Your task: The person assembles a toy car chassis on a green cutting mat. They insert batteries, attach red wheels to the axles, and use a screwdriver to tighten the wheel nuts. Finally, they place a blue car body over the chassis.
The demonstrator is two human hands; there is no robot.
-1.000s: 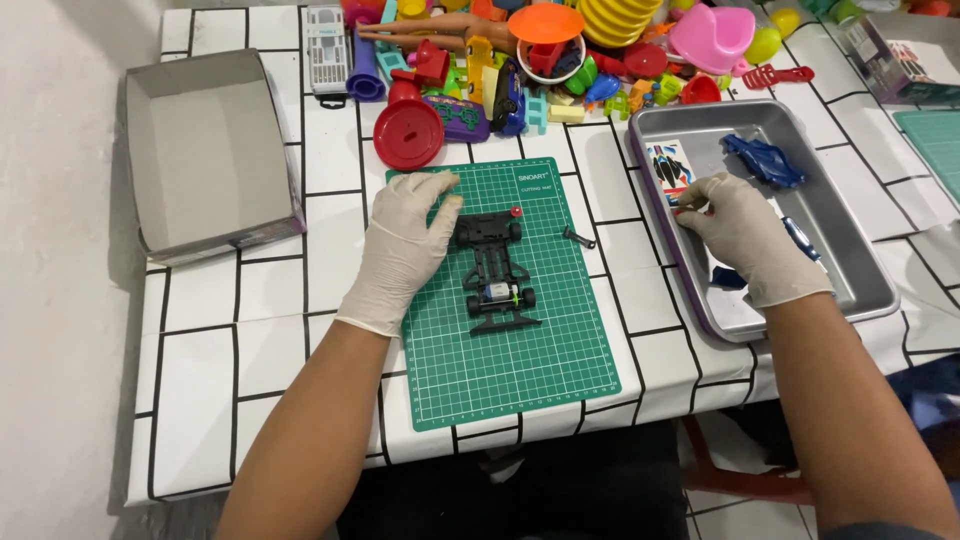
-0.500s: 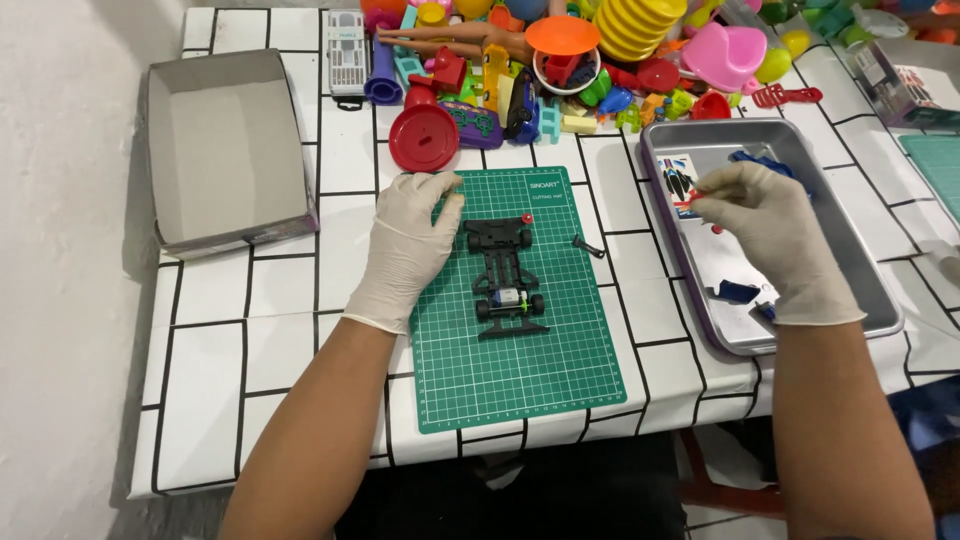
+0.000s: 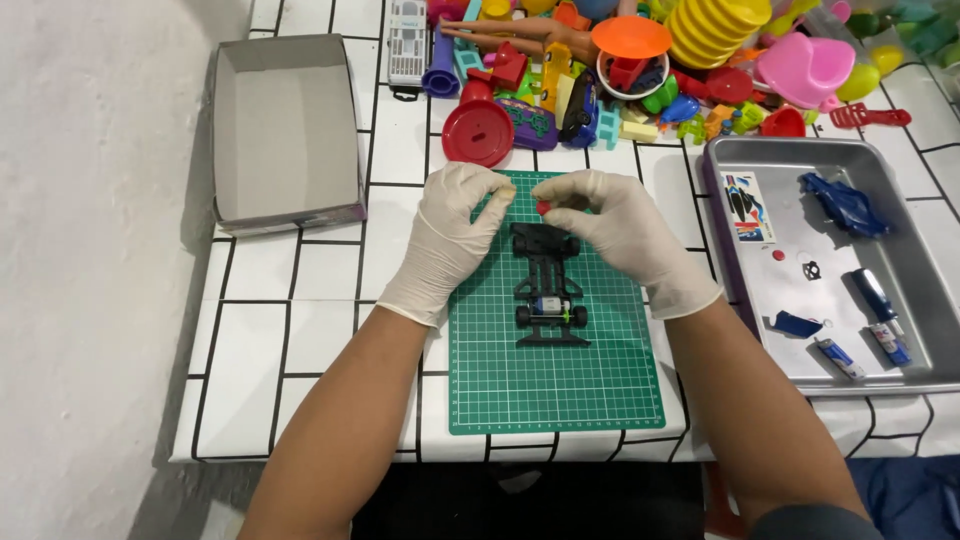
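- Now your right hand [image 3: 625, 235] has left the metal tray [image 3: 900, 375]; its fingertips pinch a small red part [image 3: 543, 207] above the black toy car chassis [image 3: 547, 285].
- Your left hand [image 3: 450, 235], fingers curled together and empty, hovers beside it over the green cutting mat [image 3: 555, 370]; fitting looks next.

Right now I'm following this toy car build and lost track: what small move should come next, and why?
Probably lower the small red part, pinched in the right hand, onto the front of the black car chassis. It hovers just above that end, and the left hand sits beside it on the green cutting mat, free to steady the chassis.
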